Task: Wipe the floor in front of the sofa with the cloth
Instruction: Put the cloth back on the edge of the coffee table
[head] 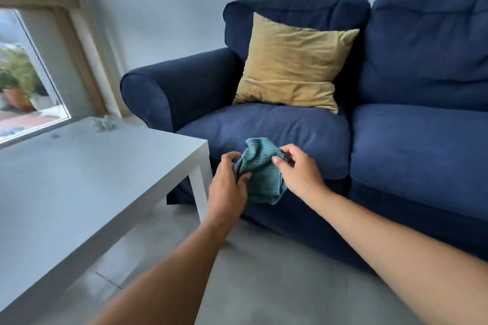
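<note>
A crumpled teal cloth [260,168] hangs in the air in front of the dark blue sofa [412,139], held between both hands. My left hand [228,187] grips its left side with the thumb on top. My right hand [297,168] pinches its upper right edge. The cloth is at the height of the left seat cushion's front edge, well above the grey floor [264,272] that runs along the sofa's base.
A white low table [87,192] stands at the left, its corner leg close to my left hand. A mustard cushion [293,65] leans on the sofa back. A window [26,81] is at the far left. A narrow strip of floor separates table and sofa.
</note>
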